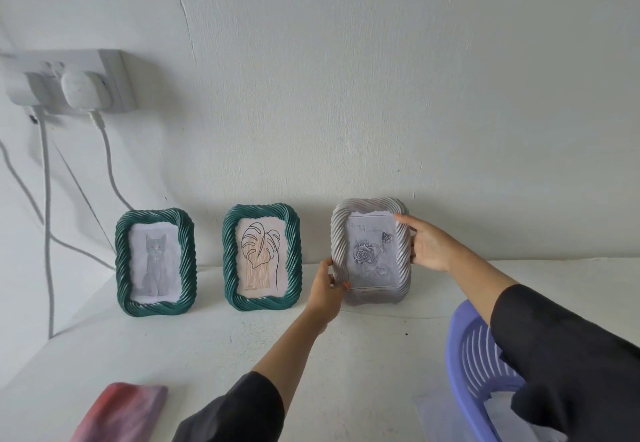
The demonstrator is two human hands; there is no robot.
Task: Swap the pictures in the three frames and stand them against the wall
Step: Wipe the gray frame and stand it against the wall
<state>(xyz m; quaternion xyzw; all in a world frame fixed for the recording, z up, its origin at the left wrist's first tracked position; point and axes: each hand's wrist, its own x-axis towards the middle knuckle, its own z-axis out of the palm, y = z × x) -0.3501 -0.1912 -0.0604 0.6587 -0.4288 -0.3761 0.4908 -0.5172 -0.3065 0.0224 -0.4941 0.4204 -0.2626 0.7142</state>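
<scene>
Both arms reach in from the bottom edge in black sleeves, so nothing of the person shows beyond forearms and hands. The left hand [327,289] clasps the lower left corner of a silver-grey twisted-rope picture frame [371,252], thumb on the front rim; the right hand [427,245] grips its upper right side, and the fingers behind the frame are hidden. The frame stands upright at the wall [346,95] on the white tabletop [207,344], though whether its base fully rests there I cannot tell. Its rose drawing carries a faint heading that seems to begin "Rose of", the rest too blurred to read. To the left stand two dark green twisted-rope frames, well clear of the hands: the left green frame [156,263] holds a grey cat drawing, the middle green frame [262,257] a line-drawn leaf with tiny unreadable lettering at the bottom. A lilac slatted plastic basket [474,348] is partly covered by the right sleeve and cut off below. A pink-and-purple cloth [124,410] is cropped at the bottom edge, and a white wall socket [69,81] with plugs and cables runs off the left.
</scene>
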